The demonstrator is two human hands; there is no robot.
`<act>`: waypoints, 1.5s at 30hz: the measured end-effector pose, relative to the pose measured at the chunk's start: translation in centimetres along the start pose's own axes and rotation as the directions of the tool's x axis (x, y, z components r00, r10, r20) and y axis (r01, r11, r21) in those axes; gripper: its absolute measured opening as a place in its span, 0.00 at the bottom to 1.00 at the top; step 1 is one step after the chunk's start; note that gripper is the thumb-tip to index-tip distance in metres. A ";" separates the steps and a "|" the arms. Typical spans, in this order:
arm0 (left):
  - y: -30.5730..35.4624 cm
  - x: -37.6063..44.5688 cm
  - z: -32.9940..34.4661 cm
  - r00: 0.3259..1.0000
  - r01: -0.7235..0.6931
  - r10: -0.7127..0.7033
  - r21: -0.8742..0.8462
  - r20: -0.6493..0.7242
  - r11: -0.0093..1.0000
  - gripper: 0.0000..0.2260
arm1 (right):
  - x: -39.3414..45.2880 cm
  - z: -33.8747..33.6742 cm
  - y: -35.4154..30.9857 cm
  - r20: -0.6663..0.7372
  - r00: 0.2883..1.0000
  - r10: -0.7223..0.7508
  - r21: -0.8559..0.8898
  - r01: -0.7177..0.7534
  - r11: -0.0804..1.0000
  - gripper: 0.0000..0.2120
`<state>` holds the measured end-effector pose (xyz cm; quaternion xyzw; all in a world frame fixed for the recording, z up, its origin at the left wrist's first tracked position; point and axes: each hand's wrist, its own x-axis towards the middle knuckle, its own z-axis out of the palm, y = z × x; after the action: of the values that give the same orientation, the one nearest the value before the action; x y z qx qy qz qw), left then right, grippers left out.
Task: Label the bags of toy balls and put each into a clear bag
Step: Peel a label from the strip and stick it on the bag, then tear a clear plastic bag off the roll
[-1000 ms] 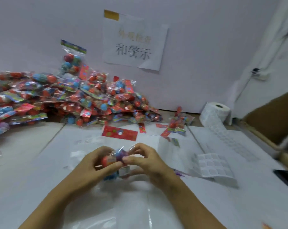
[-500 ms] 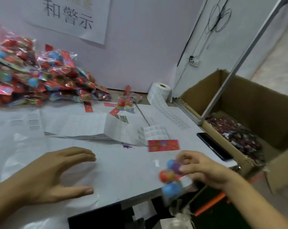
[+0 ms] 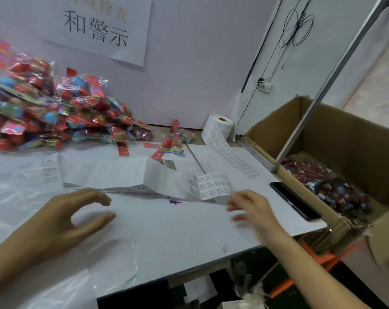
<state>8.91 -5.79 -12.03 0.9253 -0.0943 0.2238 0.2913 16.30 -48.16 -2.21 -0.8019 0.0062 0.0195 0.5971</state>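
Note:
A big heap of bagged toy balls (image 3: 44, 112) lies at the back left of the white table (image 3: 166, 230). One separate bag of balls (image 3: 174, 142) sits near the table's middle back. My left hand (image 3: 62, 221) hovers over clear bags (image 3: 55, 284) at the front left, fingers loosely spread, holding nothing. My right hand (image 3: 251, 208) is blurred above the table, just below a folded label sheet (image 3: 211, 186), and holds nothing. A label roll (image 3: 220, 128) stands at the back, its strip running toward me.
A cardboard box (image 3: 345, 139) at the right holds several packed bags (image 3: 327, 186). A black phone (image 3: 293, 200) lies at the table's right edge. A metal post (image 3: 322, 85) rises between table and box. A paper sign (image 3: 95, 27) hangs on the wall.
A second ago both hands held a bag of balls. My right hand carried it off to the right and now comes back over the table with nothing in it. My left hand stayed open.

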 end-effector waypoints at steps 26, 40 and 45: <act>0.2 1.6 -5.8 0.470 0.532 -0.803 -0.608 -0.366 0.589 0.22 | 1.4 30.5 -4.0 0.519 0.794 -0.317 -0.046 0.397 0.917 0.15; -5.4 7.5 -6.5 0.696 0.688 -0.612 0.105 -0.375 0.718 0.22 | 1.6 30.8 -3.5 0.512 0.776 -0.369 0.009 0.425 0.905 0.08; -7.9 11.1 -8.5 0.723 0.658 -0.594 0.087 -0.353 0.748 0.18 | 1.8 30.9 -3.1 0.521 0.774 -0.360 0.037 0.401 0.915 0.08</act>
<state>18.08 5.10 -4.55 0.8814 0.2948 0.2591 0.2630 17.50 -17.66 -8.11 -0.7733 -0.3175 0.1133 0.5369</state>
